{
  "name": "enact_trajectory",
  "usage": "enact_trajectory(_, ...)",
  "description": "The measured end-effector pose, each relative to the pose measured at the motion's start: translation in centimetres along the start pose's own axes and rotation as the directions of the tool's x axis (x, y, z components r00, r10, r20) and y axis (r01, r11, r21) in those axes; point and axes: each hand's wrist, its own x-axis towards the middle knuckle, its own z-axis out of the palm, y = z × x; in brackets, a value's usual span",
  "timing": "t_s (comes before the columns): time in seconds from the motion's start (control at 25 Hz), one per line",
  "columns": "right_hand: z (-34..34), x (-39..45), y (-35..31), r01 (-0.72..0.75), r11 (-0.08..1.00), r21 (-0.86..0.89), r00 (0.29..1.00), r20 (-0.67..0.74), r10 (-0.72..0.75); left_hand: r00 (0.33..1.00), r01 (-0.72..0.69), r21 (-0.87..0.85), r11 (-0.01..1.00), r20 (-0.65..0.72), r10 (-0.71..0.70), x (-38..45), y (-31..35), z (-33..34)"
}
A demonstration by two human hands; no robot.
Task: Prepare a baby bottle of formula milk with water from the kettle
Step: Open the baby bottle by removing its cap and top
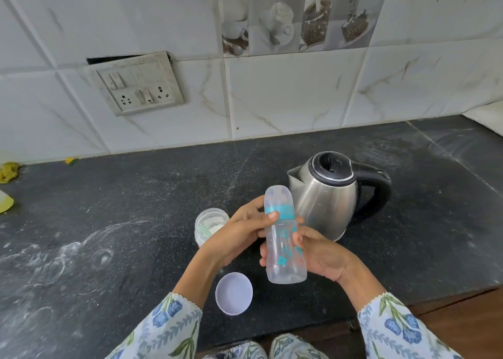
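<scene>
bottle [284,239] is up off the counter [109,222], held between both hands in front of the kettle [325,195], tilted a little with its cap end away from the person. it looks empty, and the clear cap and teal ring are still on.

the left hand [239,233] curls round the neck, thumb laid across the body just below the teal ring, fingers behind. the right hand [313,252] wraps the lower body from the right side, fingertips showing on the left edge. both are gripping the bottle.

risks, as i judge them: the top probably has to be unscrewed next, and a smooth plastic body could turn in the right hand instead of the ring loosening. the open jar [211,226] of what may be formula stands just beside the left wrist, so a wide twist of that arm could knock it over. its lid [234,293] lies near the counter's front edge, under the forearms, and a sleeve could sweep it off. the kettle sits close behind; if hot, a knuckle could brush it.
</scene>
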Motion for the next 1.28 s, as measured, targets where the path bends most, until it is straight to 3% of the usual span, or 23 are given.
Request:
enact_trajectory(0.32, 0.4, -0.3, -0.3, -0.021, 1.0, 0.012, 0.993, -0.117, 0.022, 0.976, -0.017, 0.043, 0.999, -0.216, 0.026, -0.5, -0.3, 1.2)
enact_trajectory(1.04, 1.6, -0.3, 0.1, -0.053, 0.993, -0.106, 0.978, -0.206, 0.03, 0.923, -0.033, 0.095, 0.995, -0.38, 0.067, -1.8, -0.8, 1.9)
enact_trajectory(1.28, 1.6, -0.3, 0.7, -0.09, 0.98, -0.18, 0.955, -0.294, 0.033, 0.881, 0.004, 0.102, 0.995, -0.471, 0.045, -1.6, -1.5, 2.4)
